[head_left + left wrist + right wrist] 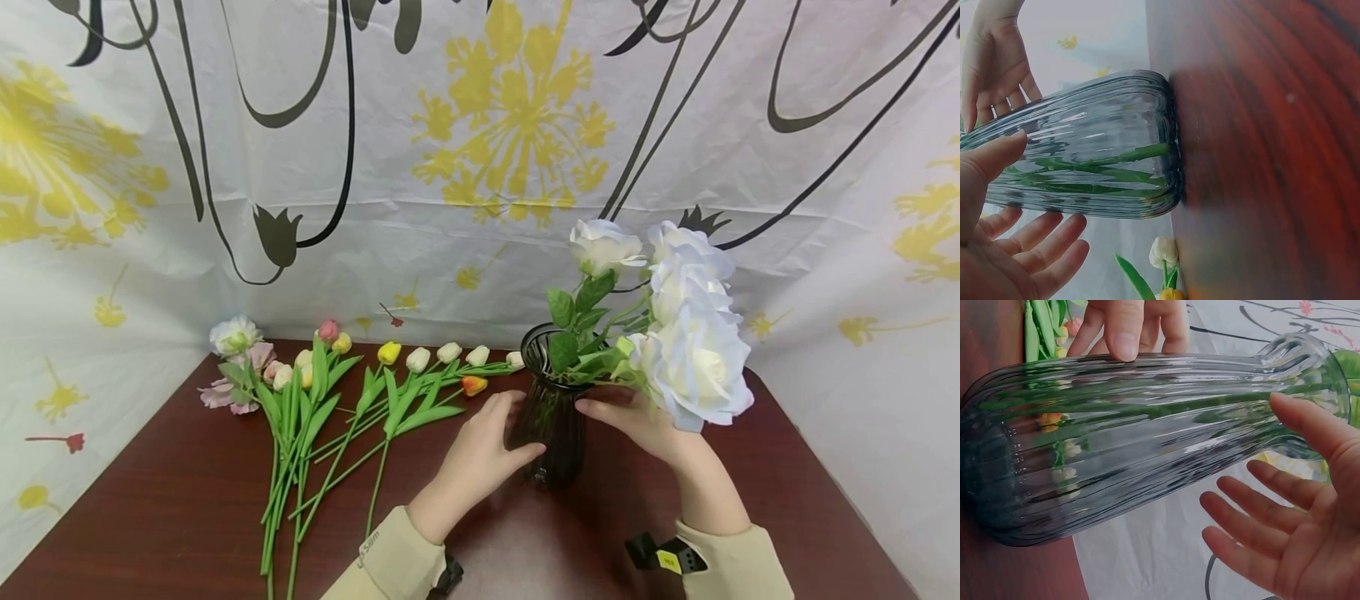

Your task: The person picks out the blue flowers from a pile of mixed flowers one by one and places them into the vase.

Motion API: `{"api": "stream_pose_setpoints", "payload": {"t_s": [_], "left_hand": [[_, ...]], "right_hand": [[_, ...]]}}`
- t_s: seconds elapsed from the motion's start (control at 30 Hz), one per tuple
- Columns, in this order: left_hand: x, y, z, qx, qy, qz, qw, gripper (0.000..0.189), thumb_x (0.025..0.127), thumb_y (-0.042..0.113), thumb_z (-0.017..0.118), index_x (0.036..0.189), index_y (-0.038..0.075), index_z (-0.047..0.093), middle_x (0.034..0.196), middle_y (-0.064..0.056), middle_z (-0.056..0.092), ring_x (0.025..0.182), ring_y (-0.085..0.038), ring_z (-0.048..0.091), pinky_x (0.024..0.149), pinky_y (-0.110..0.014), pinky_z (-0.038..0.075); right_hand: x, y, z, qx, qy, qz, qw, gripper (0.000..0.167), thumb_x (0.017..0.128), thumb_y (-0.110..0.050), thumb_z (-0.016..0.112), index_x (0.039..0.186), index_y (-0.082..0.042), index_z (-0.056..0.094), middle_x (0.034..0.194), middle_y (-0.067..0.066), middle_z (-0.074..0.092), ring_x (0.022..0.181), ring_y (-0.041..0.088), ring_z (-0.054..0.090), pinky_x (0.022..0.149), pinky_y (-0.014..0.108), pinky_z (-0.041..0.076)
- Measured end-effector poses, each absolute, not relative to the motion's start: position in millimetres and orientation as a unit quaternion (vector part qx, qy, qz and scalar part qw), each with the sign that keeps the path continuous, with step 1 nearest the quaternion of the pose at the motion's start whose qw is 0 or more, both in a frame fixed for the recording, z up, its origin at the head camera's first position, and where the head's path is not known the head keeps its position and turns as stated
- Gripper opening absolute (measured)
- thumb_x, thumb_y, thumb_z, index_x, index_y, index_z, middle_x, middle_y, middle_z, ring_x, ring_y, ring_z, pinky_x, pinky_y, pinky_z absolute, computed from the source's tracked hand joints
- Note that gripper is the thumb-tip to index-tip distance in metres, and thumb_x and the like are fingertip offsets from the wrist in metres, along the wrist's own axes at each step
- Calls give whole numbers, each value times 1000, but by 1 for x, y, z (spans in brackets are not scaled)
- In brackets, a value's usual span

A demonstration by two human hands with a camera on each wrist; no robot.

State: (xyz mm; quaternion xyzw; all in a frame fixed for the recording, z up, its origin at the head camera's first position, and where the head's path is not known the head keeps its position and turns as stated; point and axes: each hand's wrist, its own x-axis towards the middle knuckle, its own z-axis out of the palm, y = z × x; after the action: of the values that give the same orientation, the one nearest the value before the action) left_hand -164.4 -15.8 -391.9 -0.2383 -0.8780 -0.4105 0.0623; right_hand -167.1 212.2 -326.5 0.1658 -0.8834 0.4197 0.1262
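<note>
A dark, clear ribbed glass vase [555, 429] stands upright on the table. Several pale blue-white artificial roses [701, 358] with green leaves lean to the right out of its mouth, their green stems [1104, 165] visible through the glass. My left hand [483, 450] is at the vase's left side, thumb toward the front and fingers loosely extended along the glass. On the other side, under the roses, my right hand [645, 421] has its thumb near the vase's neck. Its relaxed fingers [1254, 519] are spread beside the glass in the right wrist view.
Artificial tulips [300, 417] with long green stems lie on the left of the dark red-brown table [180, 500]. Pink and white larger blooms [236, 350] rest at the far left corner. An orange tulip [474, 385] lies just left of the vase. A patterned white cloth [480, 275] hangs behind.
</note>
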Motion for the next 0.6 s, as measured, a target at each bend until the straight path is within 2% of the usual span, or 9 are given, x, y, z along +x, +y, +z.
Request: {"api": "stream_pose_setpoints", "payload": {"t_s": [0.1,0.3,0.6], "left_hand": [[-165,-16,-392,-241,-876,-413,63,62,84,33,75,134,8,47,119,-6,56,99,-19,60,82,-32,50],[-166,-17,-393,-243,-878,-408,63,62,85,34,74,135,10,47,117,-4,57,97,-18,60,81,-31,50],[-165,-21,-393,-244,-878,-410,45,61,86,32,73,137,11,46,118,-3,57,97,-17,60,80,-32,50]], "right_hand": [[-166,212,-327,142,-884,438,86,49,83,-25,77,119,4,61,127,17,53,121,31,46,96,50,38],[-166,212,-330,110,-886,449,19,52,85,-29,74,120,6,60,127,20,55,122,35,47,92,49,44],[-168,215,-333,118,-886,447,30,50,84,-29,75,119,5,62,126,20,56,122,35,47,93,50,43]]}}
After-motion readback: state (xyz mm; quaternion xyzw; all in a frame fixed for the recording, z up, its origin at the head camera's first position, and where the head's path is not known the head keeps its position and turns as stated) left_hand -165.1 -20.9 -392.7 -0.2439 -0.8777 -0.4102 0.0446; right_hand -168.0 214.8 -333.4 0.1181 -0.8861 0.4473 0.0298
